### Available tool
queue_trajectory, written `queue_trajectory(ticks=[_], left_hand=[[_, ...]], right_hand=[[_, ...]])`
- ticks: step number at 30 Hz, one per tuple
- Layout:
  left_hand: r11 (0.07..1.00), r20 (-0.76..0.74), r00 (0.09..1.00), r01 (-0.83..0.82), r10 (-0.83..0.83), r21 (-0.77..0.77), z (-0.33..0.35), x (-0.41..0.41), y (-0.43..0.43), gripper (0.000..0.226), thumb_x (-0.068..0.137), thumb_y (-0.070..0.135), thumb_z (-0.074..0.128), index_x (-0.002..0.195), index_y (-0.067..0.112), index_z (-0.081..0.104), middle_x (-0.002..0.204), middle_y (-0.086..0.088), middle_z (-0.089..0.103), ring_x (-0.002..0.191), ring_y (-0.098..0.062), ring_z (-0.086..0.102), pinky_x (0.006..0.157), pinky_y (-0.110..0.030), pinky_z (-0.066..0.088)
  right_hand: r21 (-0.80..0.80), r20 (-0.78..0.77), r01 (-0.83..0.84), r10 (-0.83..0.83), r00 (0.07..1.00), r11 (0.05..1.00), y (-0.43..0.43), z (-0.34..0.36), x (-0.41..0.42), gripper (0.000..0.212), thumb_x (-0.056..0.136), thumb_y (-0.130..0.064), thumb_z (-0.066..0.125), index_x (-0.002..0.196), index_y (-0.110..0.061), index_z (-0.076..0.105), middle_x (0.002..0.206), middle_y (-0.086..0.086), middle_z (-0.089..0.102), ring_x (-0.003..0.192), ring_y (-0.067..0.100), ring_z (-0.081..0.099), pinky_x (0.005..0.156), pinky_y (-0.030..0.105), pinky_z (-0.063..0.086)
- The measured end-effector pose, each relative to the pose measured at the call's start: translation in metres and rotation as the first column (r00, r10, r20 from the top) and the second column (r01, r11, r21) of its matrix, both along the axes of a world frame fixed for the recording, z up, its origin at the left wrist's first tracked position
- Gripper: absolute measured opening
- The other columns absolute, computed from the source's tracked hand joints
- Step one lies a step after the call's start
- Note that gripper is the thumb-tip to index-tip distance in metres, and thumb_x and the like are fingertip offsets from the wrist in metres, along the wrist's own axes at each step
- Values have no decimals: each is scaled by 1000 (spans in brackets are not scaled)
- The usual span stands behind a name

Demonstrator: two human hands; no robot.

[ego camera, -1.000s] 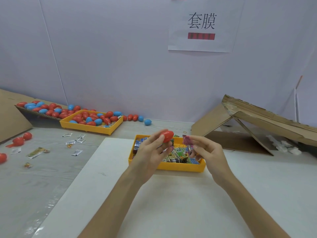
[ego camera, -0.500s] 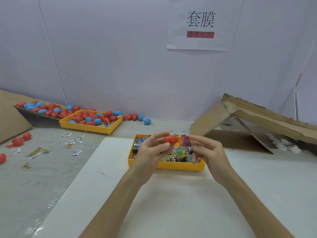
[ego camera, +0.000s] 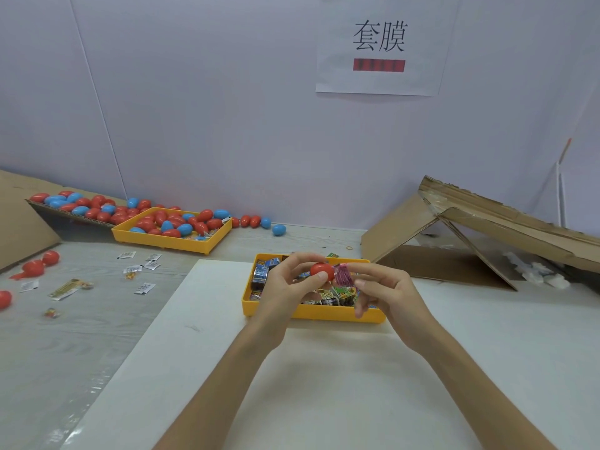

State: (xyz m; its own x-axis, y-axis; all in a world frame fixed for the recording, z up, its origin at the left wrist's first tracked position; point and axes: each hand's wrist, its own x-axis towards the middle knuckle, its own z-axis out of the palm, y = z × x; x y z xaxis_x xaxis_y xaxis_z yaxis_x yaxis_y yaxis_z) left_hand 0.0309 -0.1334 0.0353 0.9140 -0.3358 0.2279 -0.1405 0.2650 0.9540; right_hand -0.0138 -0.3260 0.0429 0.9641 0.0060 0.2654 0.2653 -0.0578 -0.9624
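Grip: left hand [ego camera: 285,289] pinches red egg [ego camera: 321,271] between thumb and fingertips. Right hand [ego camera: 389,295] pinches pink packet [ego camera: 343,276] between thumb and forefinger, remaining fingers loosely curled. Packet touches the egg's right side. Both are held in the air over yellow tray [ego camera: 324,315] of small packets, at the far edge of white sheet [ego camera: 324,384] on bench [ego camera: 81,336]. Second tray [ego camera: 162,243], holding red and blue eggs, sits near the bench's far left.

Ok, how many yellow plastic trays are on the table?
2. The far-left tray holds red and blue plastic eggs; the centre tray holds small printed packets. More could hide behind the cardboard.
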Motion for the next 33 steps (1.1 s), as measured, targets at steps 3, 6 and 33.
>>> queue_trajectory(ticks=[3,6,33], left_hand=[[1000,-20,1000,12,-13,-24,0,0,0,21,92,8,71,107,23,73,104,-3,75,85,-21,74,70,-24,56],[1000,-23,1000,7,-7,-22,-2,1,-1,20,91,9,72,106,22,74,105,-7,73,84,-20,73,71,-24,55],[977,98,981,-178,167,116,-8,3,-6,23,84,12,81,98,23,68,87,8,74,84,-10,73,67,-21,57]], right_hand=[[-14,-7,20,-20,1000,1000,1,1,0,31,96,3,54,111,-16,73,63,2,67,52,21,64,62,32,48],[-54,-7,35,-35,999,998,1,0,0,32,97,2,54,110,-19,73,61,2,67,53,21,65,60,27,49],[-199,91,-8,27,995,980,7,-4,-1,39,97,8,51,118,-19,71,94,3,78,65,24,73,63,23,49]])
